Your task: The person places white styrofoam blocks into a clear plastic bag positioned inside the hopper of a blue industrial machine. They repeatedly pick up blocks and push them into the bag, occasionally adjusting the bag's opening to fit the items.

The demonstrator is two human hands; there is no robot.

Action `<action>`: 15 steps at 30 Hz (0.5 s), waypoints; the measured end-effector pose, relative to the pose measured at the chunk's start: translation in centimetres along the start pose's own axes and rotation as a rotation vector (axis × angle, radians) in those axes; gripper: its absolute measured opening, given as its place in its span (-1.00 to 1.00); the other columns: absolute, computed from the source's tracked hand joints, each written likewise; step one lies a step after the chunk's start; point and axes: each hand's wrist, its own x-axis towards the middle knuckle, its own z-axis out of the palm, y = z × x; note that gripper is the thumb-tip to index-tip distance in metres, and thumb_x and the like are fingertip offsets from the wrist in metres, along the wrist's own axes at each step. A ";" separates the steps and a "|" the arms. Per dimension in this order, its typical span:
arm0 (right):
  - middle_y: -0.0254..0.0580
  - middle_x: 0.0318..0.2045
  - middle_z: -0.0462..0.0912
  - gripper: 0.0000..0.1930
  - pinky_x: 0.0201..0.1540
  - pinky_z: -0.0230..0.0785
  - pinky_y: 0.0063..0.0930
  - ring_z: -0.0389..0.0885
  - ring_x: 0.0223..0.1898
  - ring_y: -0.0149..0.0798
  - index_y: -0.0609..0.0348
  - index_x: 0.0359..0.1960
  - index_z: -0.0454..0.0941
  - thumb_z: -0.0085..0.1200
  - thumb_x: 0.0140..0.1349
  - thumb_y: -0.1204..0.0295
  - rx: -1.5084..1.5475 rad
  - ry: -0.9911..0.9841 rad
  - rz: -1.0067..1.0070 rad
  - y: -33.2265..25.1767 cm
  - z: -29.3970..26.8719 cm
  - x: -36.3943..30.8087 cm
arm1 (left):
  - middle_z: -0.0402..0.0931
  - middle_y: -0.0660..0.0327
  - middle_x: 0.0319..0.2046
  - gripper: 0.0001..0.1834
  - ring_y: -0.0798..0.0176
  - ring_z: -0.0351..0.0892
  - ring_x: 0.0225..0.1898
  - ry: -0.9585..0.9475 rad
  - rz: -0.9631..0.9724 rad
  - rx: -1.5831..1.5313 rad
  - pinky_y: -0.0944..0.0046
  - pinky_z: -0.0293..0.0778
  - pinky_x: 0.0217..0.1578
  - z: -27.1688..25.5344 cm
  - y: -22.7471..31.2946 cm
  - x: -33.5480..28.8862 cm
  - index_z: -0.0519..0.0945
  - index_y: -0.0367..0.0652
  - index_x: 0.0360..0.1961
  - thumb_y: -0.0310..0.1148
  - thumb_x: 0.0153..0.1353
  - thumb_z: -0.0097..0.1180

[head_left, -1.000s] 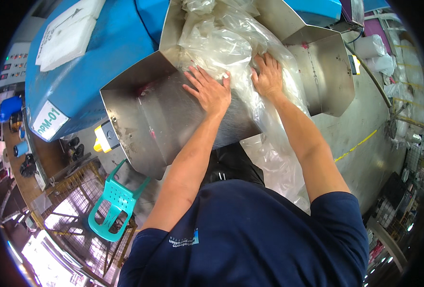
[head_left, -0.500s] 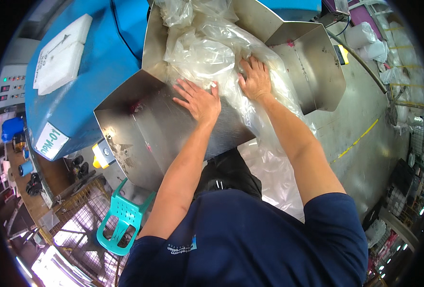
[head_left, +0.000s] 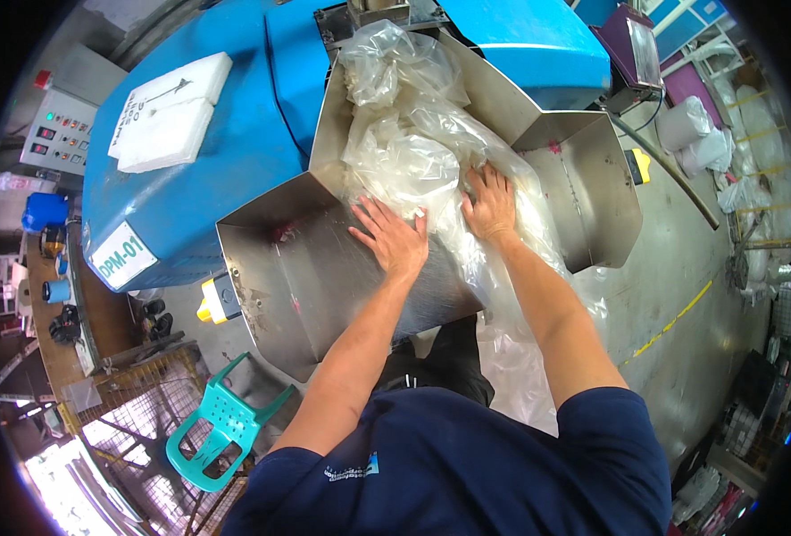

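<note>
A long, crumpled sheet of clear plastic film lies in a wide metal feed trough and hangs over its near edge toward the floor on the right. My left hand has its fingers spread at the lower left edge of the bunched film, over the bare metal. Something small and white shows on one of its fingers. Farther right, my right hand lies flat on the film with the fingers stretched out. Neither hand grips the film.
A blue machine with white foam pieces on top stands behind the trough. Yellow-and-black switches sit at the trough's sides. A green plastic chair stands at the lower left, a control panel at the far left.
My view has tilted up, so the trough and machine sit lower in the picture and more of the machine's back shows. Both hands stay at about the same place on the film.
</note>
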 end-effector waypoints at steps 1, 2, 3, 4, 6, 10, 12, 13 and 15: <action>0.09 0.44 0.42 -0.40 0.50 0.11 0.03 0.32 0.46 0.10 -0.06 0.36 0.54 0.23 0.27 0.14 0.003 -0.011 0.002 0.0 -0.1 0.0 | -0.28 -0.28 0.67 0.13 -0.34 -0.46 0.70 -0.004 0.003 0.008 -0.50 -0.43 0.56 0.0 0.0 0.0 0.04 -0.64 0.56 0.32 0.46 -0.11; 0.09 0.44 0.43 -0.40 0.50 0.11 0.03 0.32 0.46 0.10 -0.05 0.35 0.54 0.23 0.26 0.14 0.005 -0.024 -0.001 -0.1 -0.2 0.1 | -0.29 -0.28 0.67 0.14 -0.33 -0.46 0.70 -0.017 -0.015 0.004 -0.50 -0.44 0.56 0.0 -0.2 -0.2 0.03 -0.64 0.57 0.32 0.46 -0.10; 0.10 0.44 0.43 -0.40 0.50 0.11 0.04 0.32 0.46 0.11 -0.04 0.35 0.54 0.23 0.26 0.14 0.008 -0.026 -0.003 -0.1 -0.2 0.1 | -0.30 -0.28 0.68 0.15 -0.33 -0.47 0.70 -0.027 -0.027 -0.005 -0.50 -0.45 0.56 -0.1 0.0 -0.1 0.01 -0.64 0.57 0.31 0.45 -0.09; 0.10 0.44 0.43 -0.39 0.50 0.11 0.04 0.31 0.47 0.11 -0.03 0.35 0.54 0.23 0.26 0.13 0.010 -0.028 -0.005 -0.1 0.1 -0.2 | -0.31 -0.27 0.68 0.16 -0.33 -0.48 0.70 -0.036 -0.038 -0.013 -0.50 -0.46 0.56 -0.2 0.1 -0.1 -0.01 -0.63 0.58 0.31 0.45 -0.09; 0.13 0.44 0.42 -0.39 0.50 0.11 0.06 0.31 0.47 0.14 -0.01 0.35 0.54 0.23 0.26 0.13 0.014 -0.029 -0.008 0.2 -0.1 0.0 | -0.33 -0.26 0.68 0.17 -0.32 -0.50 0.70 -0.087 -0.053 0.010 -0.47 -0.48 0.57 -0.5 0.4 0.1 -0.05 -0.62 0.59 0.31 0.44 -0.06; 0.21 0.44 0.39 -0.40 0.51 0.13 0.12 0.30 0.47 0.22 0.02 0.34 0.55 0.27 0.22 0.26 0.136 -0.005 -0.020 0.2 -1.1 0.4 | -0.32 -0.25 0.69 0.13 -0.33 -0.47 0.70 -0.080 -0.057 0.020 -0.46 -0.46 0.58 -1.0 1.2 0.3 -0.01 -0.59 0.60 0.29 0.46 -0.06; 0.24 0.44 0.38 -0.39 0.50 0.14 0.13 0.30 0.47 0.25 0.05 0.33 0.56 0.29 0.17 0.37 0.271 0.052 -0.021 -0.5 -1.9 -1.6 | -0.30 -0.25 0.69 0.10 -0.34 -0.45 0.70 -0.095 -0.066 0.053 -0.49 -0.44 0.57 -1.4 0.7 -0.2 0.01 -0.56 0.60 0.28 0.48 -0.11; 0.24 0.44 0.37 -0.39 0.50 0.14 0.13 0.30 0.47 0.26 0.06 0.31 0.57 0.30 0.14 0.44 0.351 0.109 -0.030 -0.7 -2.5 -2.6 | -0.26 -0.23 0.69 0.07 -0.33 -0.41 0.70 -0.137 -0.063 0.106 -0.48 -0.40 0.58 -2.1 0.8 -0.2 0.05 -0.53 0.60 0.28 0.49 -0.11; 0.22 0.43 0.36 -0.38 0.49 0.16 0.12 0.30 0.47 0.27 0.08 0.30 0.58 0.30 0.11 0.53 0.475 0.234 -0.115 -2.8 -3.9 -0.1 | -0.24 -0.22 0.69 0.06 -0.33 -0.39 0.70 -0.158 -0.090 0.129 -0.48 -0.38 0.58 -2.6 1.3 0.7 0.06 -0.51 0.61 0.27 0.49 -0.11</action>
